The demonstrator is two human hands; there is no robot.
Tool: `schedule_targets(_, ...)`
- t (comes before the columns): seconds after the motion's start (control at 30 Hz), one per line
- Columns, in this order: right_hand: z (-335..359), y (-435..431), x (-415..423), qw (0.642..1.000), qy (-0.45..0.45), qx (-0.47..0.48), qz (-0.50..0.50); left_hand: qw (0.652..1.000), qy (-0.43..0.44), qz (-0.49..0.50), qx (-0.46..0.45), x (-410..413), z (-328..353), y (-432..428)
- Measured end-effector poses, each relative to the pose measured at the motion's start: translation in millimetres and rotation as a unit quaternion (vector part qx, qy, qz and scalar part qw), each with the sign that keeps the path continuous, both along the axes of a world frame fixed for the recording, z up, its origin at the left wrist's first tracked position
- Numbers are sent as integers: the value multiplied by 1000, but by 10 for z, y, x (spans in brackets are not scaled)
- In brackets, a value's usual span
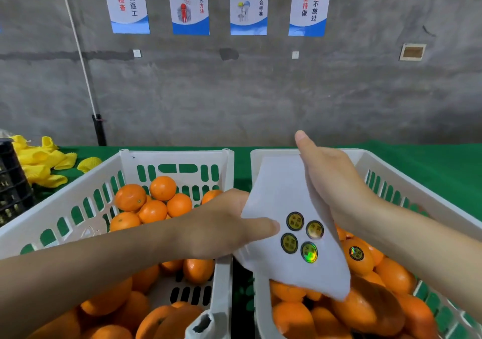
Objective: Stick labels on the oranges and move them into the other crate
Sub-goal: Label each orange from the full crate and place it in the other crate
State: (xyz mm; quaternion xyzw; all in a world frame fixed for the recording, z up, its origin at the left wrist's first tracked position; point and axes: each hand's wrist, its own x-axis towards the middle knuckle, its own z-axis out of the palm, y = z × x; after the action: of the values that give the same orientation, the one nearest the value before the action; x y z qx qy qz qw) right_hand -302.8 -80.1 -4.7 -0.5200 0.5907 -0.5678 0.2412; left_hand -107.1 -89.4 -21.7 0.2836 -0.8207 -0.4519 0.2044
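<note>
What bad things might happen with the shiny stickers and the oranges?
Only four labels remain on the sheet, but the left crate holds many bare oranges, so they may run out.
The left hand pinches just the sheet's edge above the right crate; a slip might drop it among the fruit.
Only one labelled orange shows there, so a missed one would be hard to spot.

We count two white crates (177,153); four round labels (295,220) on one backing sheet (276,182); one labelled orange (357,256); four wall posters (190,5).
</note>
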Motion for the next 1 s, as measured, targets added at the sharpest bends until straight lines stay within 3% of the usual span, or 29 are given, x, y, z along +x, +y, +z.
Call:
schedule_targets(0.13, -63, -2, 30, 998, 56, 4, 30, 997, 63, 38, 30, 10, 15, -23)
schedule_targets(0.3, -99, -72, 12, 987, 152, 40, -34, 975, 163, 141, 55, -45, 10, -52)
schedule_targets(0.43, -158, 28, 37, 944, 320, -77, -23, 963, 178, 188, 74, -24, 1, -101)
schedule_targets(0.5, -163, 63, 60, 920, 361, -153, 15, 967, 172, 178, 64, -22, 11, -83)
schedule_targets(0.83, -97, 111, 75, 922, 346, -166, 44, 975, 154, 161, 20, -1, -20, -82)
schedule_targets(1.0, -145, 109, 99, 919, 346, -176, 72, 969, 180, 163, 42, 22, 11, -120)
